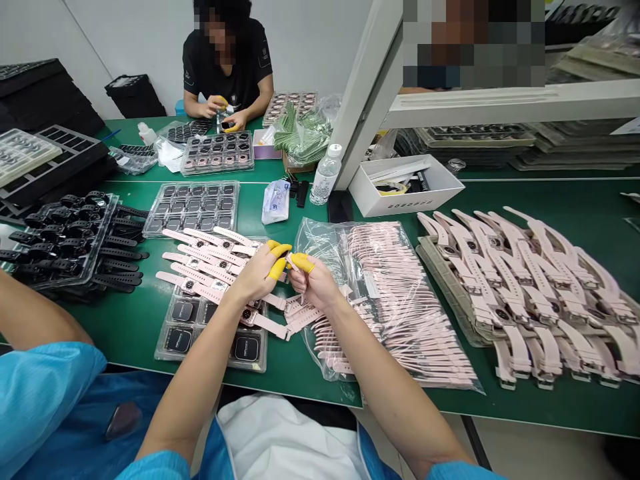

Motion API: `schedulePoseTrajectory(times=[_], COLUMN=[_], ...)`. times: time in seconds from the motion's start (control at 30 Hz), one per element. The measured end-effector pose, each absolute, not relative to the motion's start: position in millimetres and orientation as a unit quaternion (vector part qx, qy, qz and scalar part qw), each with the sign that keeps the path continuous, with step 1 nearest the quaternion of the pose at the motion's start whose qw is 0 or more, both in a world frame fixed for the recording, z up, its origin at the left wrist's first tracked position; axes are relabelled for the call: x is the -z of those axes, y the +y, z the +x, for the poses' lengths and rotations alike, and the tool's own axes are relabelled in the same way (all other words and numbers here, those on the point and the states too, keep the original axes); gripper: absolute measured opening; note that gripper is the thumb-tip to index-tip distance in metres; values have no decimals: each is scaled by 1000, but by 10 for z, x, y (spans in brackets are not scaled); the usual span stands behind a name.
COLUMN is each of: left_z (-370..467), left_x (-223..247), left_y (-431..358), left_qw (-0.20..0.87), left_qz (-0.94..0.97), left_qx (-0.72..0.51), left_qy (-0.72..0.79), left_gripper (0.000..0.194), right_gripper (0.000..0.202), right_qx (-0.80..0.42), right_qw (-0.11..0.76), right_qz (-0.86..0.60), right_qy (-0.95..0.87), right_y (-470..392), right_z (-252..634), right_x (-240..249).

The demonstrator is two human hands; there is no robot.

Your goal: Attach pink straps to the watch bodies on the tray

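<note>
Both hands wear yellow finger covers and meet above the table's middle. My left hand [260, 272] is pinched round a small dark watch piece, partly hidden by the fingertips. Touching the same piece from the right, my right hand [315, 280] is closed on a pale pink strap. Below and left of them, watches with pink straps [200, 263] lie across a clear tray of square watch faces [179, 340]. Under and right of my right hand is a plastic bag of pink straps [395, 287].
Stacked pink-strapped watches [505, 267] lie right. Black-strapped watches [65, 230] fill a left tray. Behind are a face tray [193, 208], bottle [325, 175], white box [410, 190] and post [367, 93]. A person [230, 73] works opposite; a blue sleeve [45, 373] is at left.
</note>
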State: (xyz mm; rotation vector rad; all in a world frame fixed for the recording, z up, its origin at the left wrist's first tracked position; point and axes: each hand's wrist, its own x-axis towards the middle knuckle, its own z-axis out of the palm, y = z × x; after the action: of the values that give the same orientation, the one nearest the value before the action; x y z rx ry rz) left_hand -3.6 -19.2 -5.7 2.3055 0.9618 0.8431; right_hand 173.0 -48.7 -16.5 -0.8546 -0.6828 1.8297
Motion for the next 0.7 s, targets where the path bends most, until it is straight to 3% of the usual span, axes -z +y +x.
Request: schedulePoseTrajectory(times=[0.37, 0.7], left_z=[-34, -27], left_x=[96, 115], left_y=[-169, -181], left_qw=[182, 364], left_qz=[875, 755], left_qx=[-245, -377], left_qy=[376, 395], left_gripper=[34, 35], right_gripper=[52, 49], right_qx=[-739, -709], right_qw=[461, 500], right_qz=[-392, -371], right_qy=[-297, -332], right_y=[-489, -510], right_z=[1719, 1740], right_x=[184, 136])
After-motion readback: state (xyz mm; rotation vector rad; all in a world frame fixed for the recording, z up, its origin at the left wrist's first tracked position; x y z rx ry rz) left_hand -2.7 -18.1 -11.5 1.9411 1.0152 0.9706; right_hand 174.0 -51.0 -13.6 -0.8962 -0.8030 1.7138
